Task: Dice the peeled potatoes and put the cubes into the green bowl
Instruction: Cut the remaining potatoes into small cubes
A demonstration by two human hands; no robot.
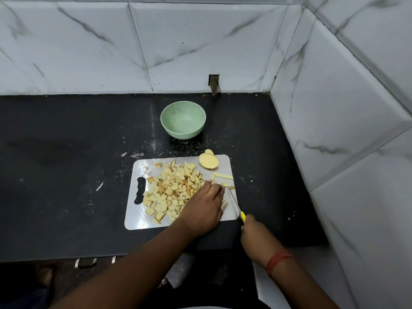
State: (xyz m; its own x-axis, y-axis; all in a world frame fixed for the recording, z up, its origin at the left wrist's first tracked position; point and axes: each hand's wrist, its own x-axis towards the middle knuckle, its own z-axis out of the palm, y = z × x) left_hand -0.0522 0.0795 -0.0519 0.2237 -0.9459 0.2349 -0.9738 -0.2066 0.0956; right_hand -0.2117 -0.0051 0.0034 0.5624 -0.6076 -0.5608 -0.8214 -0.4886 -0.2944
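A steel cutting board (142, 217) lies on the black counter, covered with a heap of potato cubes (171, 190). A potato half (209, 162) sits cut side up at the board's far right corner, with potato strips (223, 175) just in front of it. My left hand (204, 207) lies on the board, fingertips pressing down on small potato pieces near the right edge. My right hand (254, 230) grips the yellow handle of a knife (236, 204), whose blade lies right beside the left fingers. The green bowl (183, 123) stands empty behind the board.
The black counter (66, 163) runs left and ends at marble-tiled walls behind and to the right (334, 108). A dark fitting (214, 84) sticks out of the back wall above the bowl. The counter's front edge lies below my forearms.
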